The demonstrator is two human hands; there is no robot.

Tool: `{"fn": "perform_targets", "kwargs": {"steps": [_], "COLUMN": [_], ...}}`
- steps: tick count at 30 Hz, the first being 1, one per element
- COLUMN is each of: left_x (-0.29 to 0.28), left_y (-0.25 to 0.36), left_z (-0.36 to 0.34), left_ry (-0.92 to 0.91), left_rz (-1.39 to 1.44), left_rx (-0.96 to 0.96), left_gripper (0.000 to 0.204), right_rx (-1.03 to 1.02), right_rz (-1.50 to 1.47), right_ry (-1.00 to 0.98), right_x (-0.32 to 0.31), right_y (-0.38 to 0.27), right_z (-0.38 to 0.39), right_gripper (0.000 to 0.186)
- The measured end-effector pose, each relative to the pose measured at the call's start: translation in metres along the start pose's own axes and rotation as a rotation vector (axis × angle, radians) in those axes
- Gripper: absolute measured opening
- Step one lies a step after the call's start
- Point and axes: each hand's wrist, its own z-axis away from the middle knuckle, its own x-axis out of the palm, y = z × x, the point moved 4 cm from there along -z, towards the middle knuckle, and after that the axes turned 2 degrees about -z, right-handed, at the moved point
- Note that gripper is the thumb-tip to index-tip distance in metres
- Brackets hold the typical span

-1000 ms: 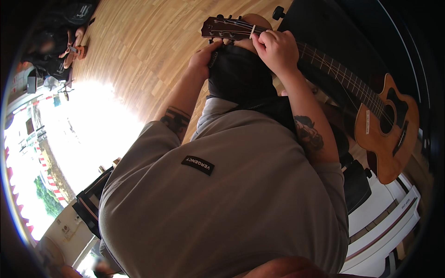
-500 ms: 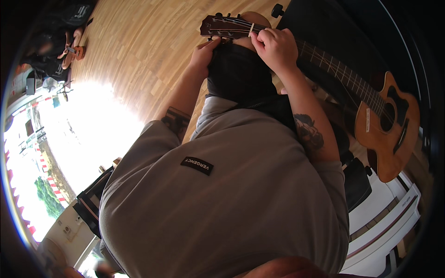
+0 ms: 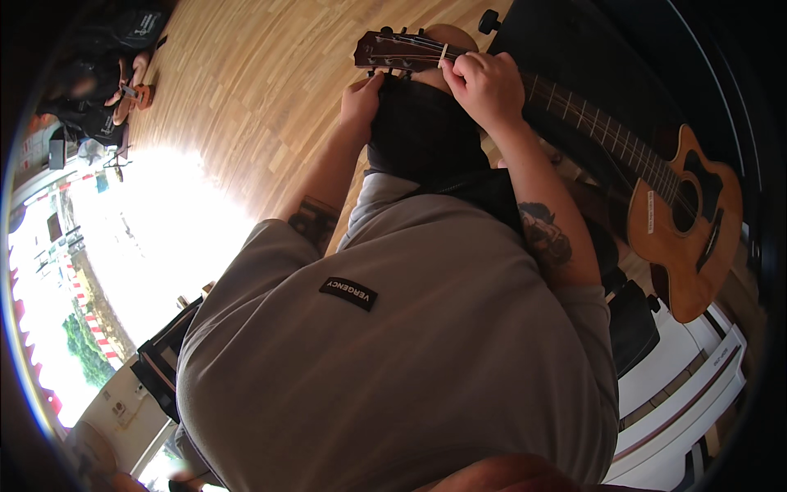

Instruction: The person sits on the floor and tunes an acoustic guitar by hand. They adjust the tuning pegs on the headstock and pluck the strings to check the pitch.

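Note:
An acoustic guitar with a natural-wood body (image 3: 709, 238) lies at my right, its neck (image 3: 590, 115) reaching up across my black-clad leg (image 3: 414, 135) to a dark headstock (image 3: 385, 49). My left hand (image 3: 361, 102) is closed at a tuning peg (image 3: 372, 72) under the headstock, fingertips partly hidden. My right hand (image 3: 488, 86) is closed over the strings beside the pale nut (image 3: 444, 52), thumb and index finger at the strings.
A wooden floor (image 3: 246, 82) spreads ahead. At upper left a person in black (image 3: 86, 111) holds a small wooden instrument (image 3: 141, 96). A black padded item (image 3: 541, 37) stands behind the guitar, a white object (image 3: 680, 410) at lower right. A bright opening (image 3: 74, 271) fills the left.
My left hand has shifted and turned slightly at the tuning peg. My right hand and the guitar have barely moved.

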Motion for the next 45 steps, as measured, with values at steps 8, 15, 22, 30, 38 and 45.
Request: {"fn": "perform_targets", "kwargs": {"steps": [8,15,22,30,38,45], "left_x": [0.001,0.008,0.004,0.012,0.009,0.01], "left_y": [0.007,0.028,0.01,0.041,0.031,0.035], "left_z": [0.014,0.031,0.02,0.041,0.039,0.032], "left_ry": [0.053,0.161,0.047,0.181,0.219,0.233], "left_rz": [0.058,-0.357,-0.073,-0.563,-0.454,-0.529], "left_rx": [0.191,0.375,0.174,0.391,0.468,0.476], "left_gripper": [0.035,0.044,0.045,0.043,0.034,0.034], "right_rx": [0.008,-0.017,-0.032,-0.02,-0.029,-0.019], "right_rz": [-0.014,-0.026,-0.032,-0.042,-0.017,-0.032], "right_ry": [0.0,0.037,0.041,0.052,0.027,0.041], "right_x": [0.0,0.0,0.001,0.0,0.001,0.0], "right_y": [-0.001,0.002,0.001,0.002,0.001,-0.001], "right_z": [-0.001,0.001,-0.001,-0.001,0.001,-0.001], "right_gripper": [0.039,0.041,0.041,0.04,0.04,0.041]}}
